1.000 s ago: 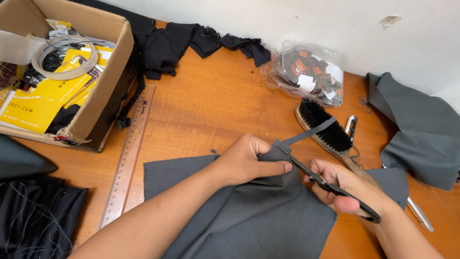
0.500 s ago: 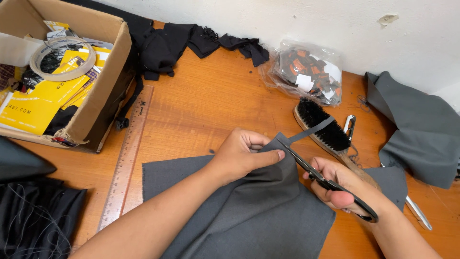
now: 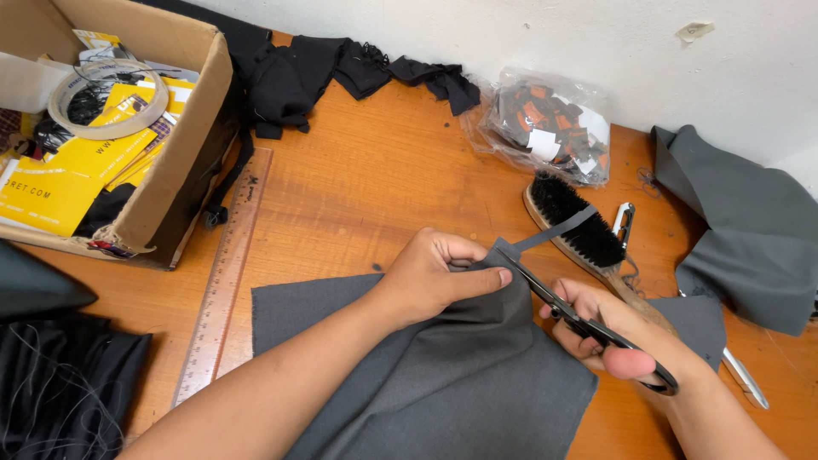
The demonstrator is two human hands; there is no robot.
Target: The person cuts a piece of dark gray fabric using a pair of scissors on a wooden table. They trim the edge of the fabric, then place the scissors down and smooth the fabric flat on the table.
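A grey piece of fabric [image 3: 426, 375] lies on the wooden table [image 3: 358, 196]. My left hand [image 3: 439, 277] pinches its raised upper edge, thumb pressed on the fold. My right hand [image 3: 609, 336] grips black scissors [image 3: 588, 324], whose blades meet the cloth just beside my left thumb. A narrow grey strip [image 3: 558, 230] trails from the cut edge up and to the right, over a brush.
A black-bristled wooden brush [image 3: 575, 226] lies just behind the scissors. A wooden ruler [image 3: 223, 281] runs along the fabric's left. A cardboard box [image 3: 145, 136] sits far left, a clear bag of small parts [image 3: 545, 123] at the back, more grey cloth [image 3: 750, 230] right.
My right hand has shifted the scissors slightly along the fabric edge, and my left hand has adjusted its pinch on the fold. The cut strip stays draped over the brush.
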